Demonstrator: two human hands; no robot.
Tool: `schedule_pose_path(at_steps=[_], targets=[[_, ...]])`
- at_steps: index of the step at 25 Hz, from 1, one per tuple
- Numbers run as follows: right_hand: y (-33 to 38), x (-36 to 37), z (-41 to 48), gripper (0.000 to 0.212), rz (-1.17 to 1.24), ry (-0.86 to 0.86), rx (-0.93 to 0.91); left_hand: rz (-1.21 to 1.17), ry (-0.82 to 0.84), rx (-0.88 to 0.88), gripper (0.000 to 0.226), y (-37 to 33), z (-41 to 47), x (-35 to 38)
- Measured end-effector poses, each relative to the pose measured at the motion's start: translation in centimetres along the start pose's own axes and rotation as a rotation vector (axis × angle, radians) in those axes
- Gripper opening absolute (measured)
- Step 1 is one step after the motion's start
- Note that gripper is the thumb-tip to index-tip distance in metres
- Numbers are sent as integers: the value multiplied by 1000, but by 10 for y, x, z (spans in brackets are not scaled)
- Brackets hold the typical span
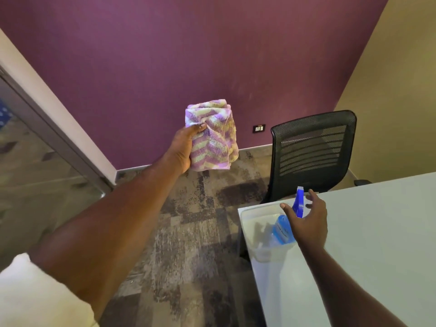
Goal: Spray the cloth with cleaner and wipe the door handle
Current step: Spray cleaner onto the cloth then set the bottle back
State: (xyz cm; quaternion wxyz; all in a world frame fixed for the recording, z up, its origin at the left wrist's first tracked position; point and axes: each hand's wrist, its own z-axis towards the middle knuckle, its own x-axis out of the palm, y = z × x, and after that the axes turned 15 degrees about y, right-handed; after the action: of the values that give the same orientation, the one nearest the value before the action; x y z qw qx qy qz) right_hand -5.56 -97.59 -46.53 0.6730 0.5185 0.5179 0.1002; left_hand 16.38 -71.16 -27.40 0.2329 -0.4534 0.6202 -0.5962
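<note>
My left hand (pixel 182 147) is stretched out in front of me, gripping a folded purple, white and yellow striped cloth (pixel 212 135) held up in the air before the purple wall. A spray bottle (pixel 284 228) with blue liquid and a blue trigger head stands on the white table's near corner. My right hand (pixel 308 220) hovers just at the bottle with fingers spread around the trigger head, holding nothing. No door handle is visible.
The white table (pixel 365 244) fills the lower right. A black mesh office chair (pixel 313 152) stands behind it. A glass door or partition with a grey frame (pixel 54 138) runs along the left. Patterned carpet (pixel 188 232) covers the floor between.
</note>
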Motion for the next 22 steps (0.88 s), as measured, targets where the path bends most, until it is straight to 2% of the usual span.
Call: schedule_pose_path(at_steps=[3, 6, 13, 16, 20, 22], targets=[[20, -12, -7, 94, -9, -89, -66, -13, 10, 38, 25, -21, -7, 3], [65, -22, -2, 82, 3, -145, -245, -16, 7, 71, 29, -43, -17, 9], [258, -17, 26, 77, 187, -81, -671, 10, 4, 257, 52, -124, -51, -5], [341, -2, 24, 84, 367, 112, -785, 41, 13, 333, 59, -156, -66, -27], [453, 27, 18, 107, 641, 541, -744, 91, -12, 428, 58, -199, -87, -73], [501, 47, 16, 96, 737, 713, -767, 129, -69, 456, 54, -220, -99, -99]])
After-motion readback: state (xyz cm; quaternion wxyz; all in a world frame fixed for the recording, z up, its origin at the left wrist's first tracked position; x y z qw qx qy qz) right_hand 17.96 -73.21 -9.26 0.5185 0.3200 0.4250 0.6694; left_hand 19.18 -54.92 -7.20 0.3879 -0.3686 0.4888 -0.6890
